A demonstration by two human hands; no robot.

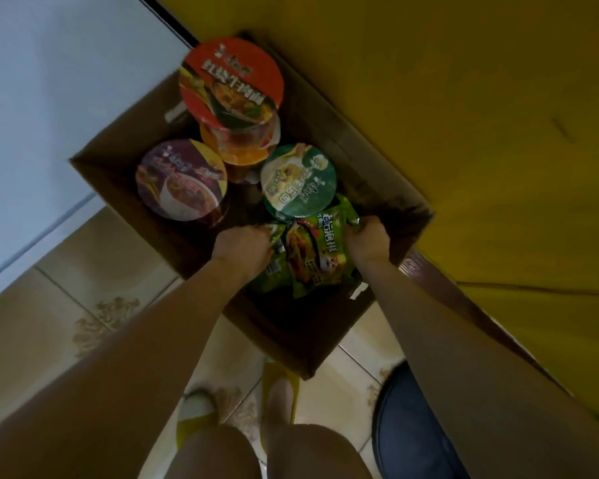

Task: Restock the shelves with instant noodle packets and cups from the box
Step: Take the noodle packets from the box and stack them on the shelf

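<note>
Both hands grip the green noodle packets point(312, 257) in the box point(118, 188), left hand point(244, 248) and right hand point(369, 240) at the sides, ready to lift them out

Hidden and unreadable parts of the box

The fingertips of the left hand point(242, 248) and right hand point(369, 242) were tucked behind the edges of the green packets point(320, 257), so the exact grip could not be seen, nor how many packets lay stacked there. The red-lidded cup point(230, 81) covered most of an orange cup point(242, 150). Lids concealed the cup bodies, and their print was too blurred to read. The bottom of the box point(118, 157) was lost in shadow. A blue object point(412, 426) was cut off by the lower edge.
</note>
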